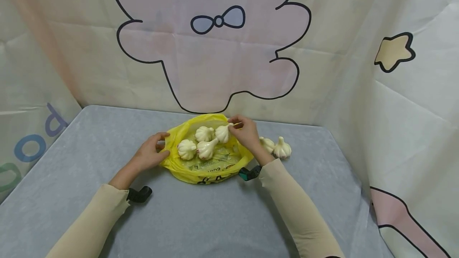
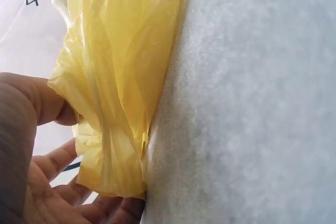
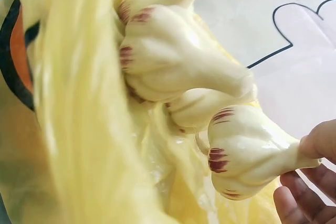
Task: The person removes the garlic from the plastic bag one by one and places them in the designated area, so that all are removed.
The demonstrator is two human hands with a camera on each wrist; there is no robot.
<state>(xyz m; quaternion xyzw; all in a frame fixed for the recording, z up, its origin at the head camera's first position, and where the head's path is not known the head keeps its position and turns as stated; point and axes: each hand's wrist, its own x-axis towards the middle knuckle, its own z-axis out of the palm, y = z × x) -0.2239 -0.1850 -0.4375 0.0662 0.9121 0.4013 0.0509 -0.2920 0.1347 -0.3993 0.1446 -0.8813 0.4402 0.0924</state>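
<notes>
A yellow plastic bag (image 1: 193, 176) lies with its mouth spread wide on the table. Inside it sit three pale garlic bulbs: one at the left (image 1: 187, 149), one at the back (image 1: 204, 134) and one in the middle (image 1: 206, 149). My right hand (image 1: 247, 132) pinches another garlic bulb (image 3: 247, 153) by its stem, over the bag's back right side. At the left rim my left hand (image 1: 150, 152) grips the bag, with the thumb and fingers about the yellow film (image 2: 113, 124) in the left wrist view.
Two more garlic bulbs (image 1: 282, 148) stand on the table right of the bag, one partly behind my right wrist. The grey cloth-covered table (image 1: 201, 218) ends at a printed curtain (image 1: 233, 67) behind the bag.
</notes>
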